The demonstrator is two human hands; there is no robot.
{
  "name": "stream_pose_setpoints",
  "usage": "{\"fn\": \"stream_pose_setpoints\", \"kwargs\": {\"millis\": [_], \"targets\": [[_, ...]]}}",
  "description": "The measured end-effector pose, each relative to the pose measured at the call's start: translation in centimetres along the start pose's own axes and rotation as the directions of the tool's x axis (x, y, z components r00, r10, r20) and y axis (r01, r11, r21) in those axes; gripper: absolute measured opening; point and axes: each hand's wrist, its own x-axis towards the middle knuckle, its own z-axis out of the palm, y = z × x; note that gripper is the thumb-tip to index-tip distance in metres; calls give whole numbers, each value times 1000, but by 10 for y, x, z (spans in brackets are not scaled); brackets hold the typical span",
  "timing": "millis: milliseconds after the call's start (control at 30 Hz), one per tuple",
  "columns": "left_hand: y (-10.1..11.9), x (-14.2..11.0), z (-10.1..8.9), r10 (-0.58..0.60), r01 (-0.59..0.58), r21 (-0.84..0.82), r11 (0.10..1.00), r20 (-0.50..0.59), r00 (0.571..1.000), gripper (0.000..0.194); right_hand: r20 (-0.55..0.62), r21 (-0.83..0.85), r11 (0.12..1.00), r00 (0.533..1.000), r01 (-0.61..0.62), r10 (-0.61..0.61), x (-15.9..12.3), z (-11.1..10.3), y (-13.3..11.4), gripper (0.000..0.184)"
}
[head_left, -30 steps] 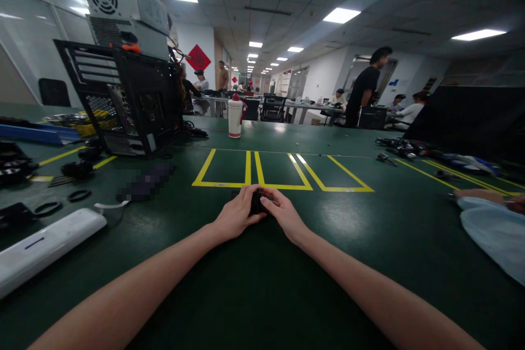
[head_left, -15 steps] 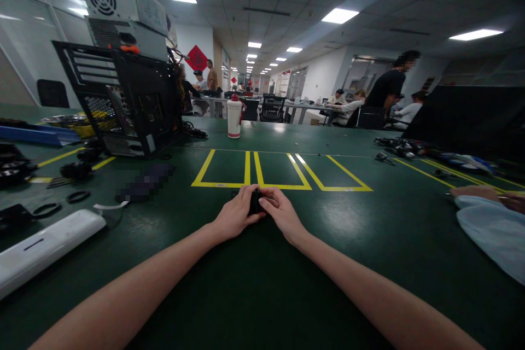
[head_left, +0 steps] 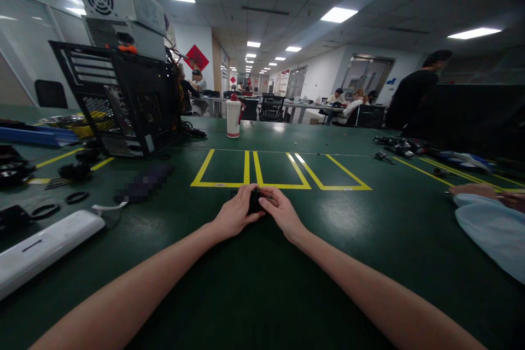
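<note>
Between my two hands is a small black object (head_left: 255, 202), mostly covered by fingers, so its kind does not show. My left hand (head_left: 235, 212) is closed around its left side, thumb low and fingers over the top. From the right, my right hand (head_left: 281, 210) grips it, thumb and fingertips pressed against it. Both hands rest at the green table (head_left: 262, 284), just in front of yellow tape outlines (head_left: 283, 186). A bit of black shows past the left fingers.
A black computer case (head_left: 135, 104) with power supplies (head_left: 118, 5) on top stands at left. Near it lie a white elongated device (head_left: 53, 249) and black rings (head_left: 45, 211). A white cup (head_left: 233, 118) stands farther back. At right, another person's sleeve (head_left: 490, 229) reaches in near cables (head_left: 400, 145).
My hands and the black object have barely moved. In the background, a standing person in dark clothes has moved to the right. The view has shifted very slightly.
</note>
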Motion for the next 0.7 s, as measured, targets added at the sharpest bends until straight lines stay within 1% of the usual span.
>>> {"fn": "stream_pose_setpoints", "kwargs": {"millis": [100, 167, 367, 500, 600, 700], "targets": [[1, 0, -1, -11, 11, -4, 1000, 12, 1000, 57, 13, -7, 999, 999, -50, 50, 3, -2, 1, 30], [2, -1, -2, -8, 8, -6, 1000, 14, 1000, 56, 33, -6, 997, 997, -76, 76, 2, -2, 0, 29], [0, -1, 0, -10, 10, -1, 1000, 3, 1000, 57, 17, 12, 999, 999, -30, 29, -1, -1, -5, 20], [-1, 0, 1, -5, 5, -1, 1000, -4, 1000, 57, -9, -7, 1000, 1000, -9, 9, 3, -2, 0, 23], [-2, 0, 1, 2, -2, -3, 1000, -11, 1000, 57, 1, -9, 999, 999, -36, 36, 7, -3, 4, 28], [-2, 0, 1, 7, -7, -2, 1000, -6, 1000, 58, 41, 14, 998, 997, -62, 61, 6, -4, 3, 26]]}}
